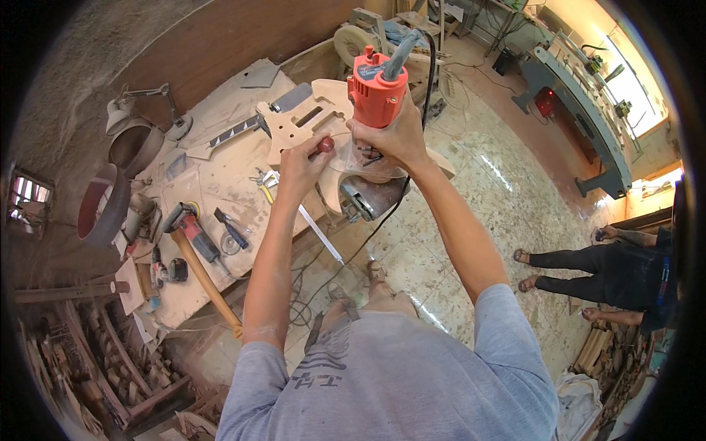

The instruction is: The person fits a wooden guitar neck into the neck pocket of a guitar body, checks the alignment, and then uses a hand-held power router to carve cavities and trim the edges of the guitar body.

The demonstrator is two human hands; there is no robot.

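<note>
A red handheld router [377, 95] with a grey hose at its top stands upright over a pale wooden guitar body [332, 180]. My right hand [401, 141] is wrapped round the router's lower housing. Beneath it a clear base plate [379, 175] lies against the wood. My left hand [296, 167] grips a dark red ball knob [326, 145] at the plate's left side. Slots and holes show in the body's far part. A dark clamp [360, 202] sits at the bench edge, under the near side of the body. The router bit is mostly hidden.
Left on the dusty workbench [213, 158] lie a caliper [320, 234], an angle grinder [198, 235], a brush [232, 229] and a long wooden handle [209, 287]. A black cable [390, 213] hangs beside the bench. Another person [610, 272] stands at right, near a grey machine [577, 110].
</note>
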